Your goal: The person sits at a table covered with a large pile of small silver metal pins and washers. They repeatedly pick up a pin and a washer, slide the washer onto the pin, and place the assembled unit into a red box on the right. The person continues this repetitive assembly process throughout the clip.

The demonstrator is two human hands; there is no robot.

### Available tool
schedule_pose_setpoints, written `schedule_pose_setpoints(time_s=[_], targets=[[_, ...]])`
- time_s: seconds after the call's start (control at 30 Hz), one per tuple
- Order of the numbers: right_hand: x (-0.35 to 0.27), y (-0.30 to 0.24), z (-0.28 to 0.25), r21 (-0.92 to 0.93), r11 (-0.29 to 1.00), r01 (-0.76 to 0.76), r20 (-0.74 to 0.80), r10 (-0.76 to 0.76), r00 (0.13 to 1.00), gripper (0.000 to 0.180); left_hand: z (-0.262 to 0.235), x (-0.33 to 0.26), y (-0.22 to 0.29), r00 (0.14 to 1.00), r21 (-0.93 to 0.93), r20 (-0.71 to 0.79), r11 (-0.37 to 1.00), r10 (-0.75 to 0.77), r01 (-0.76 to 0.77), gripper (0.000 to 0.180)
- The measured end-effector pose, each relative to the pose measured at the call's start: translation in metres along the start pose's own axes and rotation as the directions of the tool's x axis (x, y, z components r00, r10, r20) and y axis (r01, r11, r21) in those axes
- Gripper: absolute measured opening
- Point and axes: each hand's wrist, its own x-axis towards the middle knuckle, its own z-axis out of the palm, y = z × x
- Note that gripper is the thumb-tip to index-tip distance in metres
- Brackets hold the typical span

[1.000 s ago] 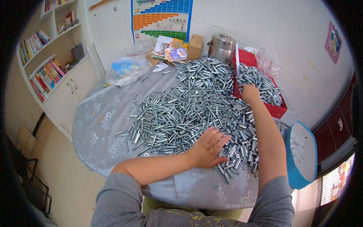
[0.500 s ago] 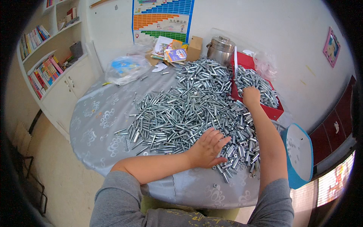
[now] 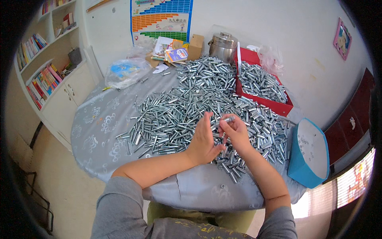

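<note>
In the head view, a small metal cylinder (image 3: 229, 119) is pinched in the grip of the right hand (image 3: 235, 132), over the heap of metal parts (image 3: 171, 115); it is partly covered by that hand, so its exact shape cannot be made out. The grip of the left hand (image 3: 203, 142) is held unclosed nearby. The table (image 3: 207, 189) is covered by a grey patterned cloth (image 3: 89, 139); the wall chart (image 3: 161, 20) and bookshelf (image 3: 55, 49) are cut off above.

Silver cylinder (image 3: 229, 119) in right-hand grip (image 3: 236, 133) above heaped metal parts (image 3: 169, 121)
</note>
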Motion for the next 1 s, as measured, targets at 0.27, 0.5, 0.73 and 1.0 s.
schedule_pose_setpoints(time_s=[0.27,0.5,0.73,1.0], targets=[[-0.009,0.010,0.009,-0.125,0.963,0.239,0.134,-0.223,0.966,0.023,-0.004,-0.001,0.003,0.995,-0.096,0.076,0.993,-0.057,0.064,0.088],[-0.015,-0.003,0.005,-0.486,0.851,0.200,0.115,-0.165,0.980,0.027,-0.013,0.004,0.008,0.980,-0.154,0.173,0.980,-0.099,0.126,0.089],[-0.018,-0.016,0.006,-0.728,0.648,0.225,0.065,-0.261,0.963,0.038,-0.014,0.002,0.006,0.979,-0.196,0.129,0.964,-0.155,0.179,0.077],[-0.011,-0.012,-0.004,-0.796,0.605,0.015,0.022,0.004,1.000,0.056,-0.016,0.004,0.005,0.959,-0.137,0.205,0.964,-0.197,0.227,0.073]])
